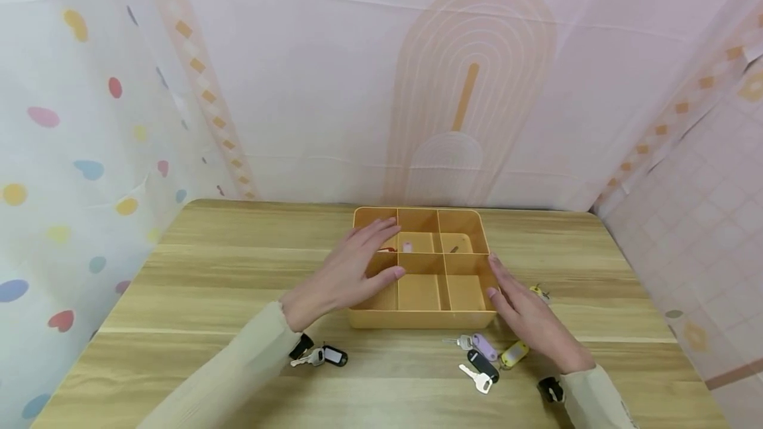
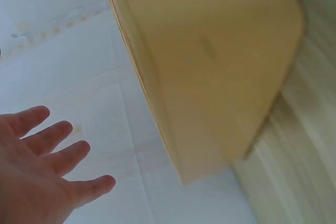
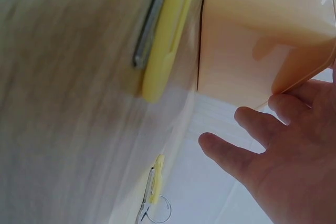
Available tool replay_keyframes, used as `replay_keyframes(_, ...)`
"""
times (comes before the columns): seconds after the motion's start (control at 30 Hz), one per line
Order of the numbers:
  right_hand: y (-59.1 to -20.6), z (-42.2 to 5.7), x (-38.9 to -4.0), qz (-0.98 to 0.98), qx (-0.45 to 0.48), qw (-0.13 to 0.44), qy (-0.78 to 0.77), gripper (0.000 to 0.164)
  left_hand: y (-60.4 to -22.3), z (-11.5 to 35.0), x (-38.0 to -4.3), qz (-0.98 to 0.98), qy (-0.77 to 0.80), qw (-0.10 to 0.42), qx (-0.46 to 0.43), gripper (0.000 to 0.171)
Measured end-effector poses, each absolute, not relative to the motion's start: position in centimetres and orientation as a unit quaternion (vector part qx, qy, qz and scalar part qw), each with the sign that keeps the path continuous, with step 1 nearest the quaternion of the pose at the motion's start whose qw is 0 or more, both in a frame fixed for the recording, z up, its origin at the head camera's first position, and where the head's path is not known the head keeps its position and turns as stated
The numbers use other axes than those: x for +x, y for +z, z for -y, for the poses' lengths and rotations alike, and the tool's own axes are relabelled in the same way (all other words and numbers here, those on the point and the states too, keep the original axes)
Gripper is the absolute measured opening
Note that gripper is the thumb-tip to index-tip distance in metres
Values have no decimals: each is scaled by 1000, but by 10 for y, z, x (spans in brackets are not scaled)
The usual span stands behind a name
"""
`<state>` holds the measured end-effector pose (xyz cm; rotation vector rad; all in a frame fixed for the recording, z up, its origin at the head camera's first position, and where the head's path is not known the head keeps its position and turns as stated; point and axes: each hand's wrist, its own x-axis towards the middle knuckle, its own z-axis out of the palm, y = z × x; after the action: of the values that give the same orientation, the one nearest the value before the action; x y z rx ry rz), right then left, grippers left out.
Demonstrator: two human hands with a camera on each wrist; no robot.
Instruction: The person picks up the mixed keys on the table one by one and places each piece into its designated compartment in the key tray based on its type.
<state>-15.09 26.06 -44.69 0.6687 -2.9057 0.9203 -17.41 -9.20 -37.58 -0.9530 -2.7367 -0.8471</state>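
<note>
A yellow-orange organizer box (image 1: pixel 423 320) with several compartments stands on the table. My left hand (image 1: pixel 348 270) is over its left side, fingers spread and holding nothing; the left wrist view shows those fingers apart from the box wall. Along the right wall lies my right hand (image 1: pixel 530 313), fingertips touching near the rim, fingers nearly straight. In the back compartments are a small red thing (image 1: pixel 387 249), partly covered by the left hand, a pale pink thing (image 1: pixel 407 247) and a small dark thing (image 1: pixel 454 249); their kinds are too small to tell.
In front of the box lie keys with a purple tag (image 1: pixel 485 347), a black tag (image 1: pixel 483 366) and a yellow tag (image 1: pixel 514 353). Another black-tagged key (image 1: pixel 310 357) is near the left sleeve. A yellow-tagged key (image 1: pixel 540 292) lies right of the box. Patterned cloth (image 1: pixel 310 85) hangs behind the table.
</note>
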Motion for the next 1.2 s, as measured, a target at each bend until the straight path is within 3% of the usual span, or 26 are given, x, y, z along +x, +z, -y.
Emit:
replay_keyframes(0.87, -447, -261, -155, 932, 220, 7, 289, 61, -415, 173, -115, 912, -276, 116, -279, 71)
replay_keyframes(1.2, -446, -260, -153, 935, 215, 5, 283, 62, -437, 195, -102, 892, -341, 89, -282, 57)
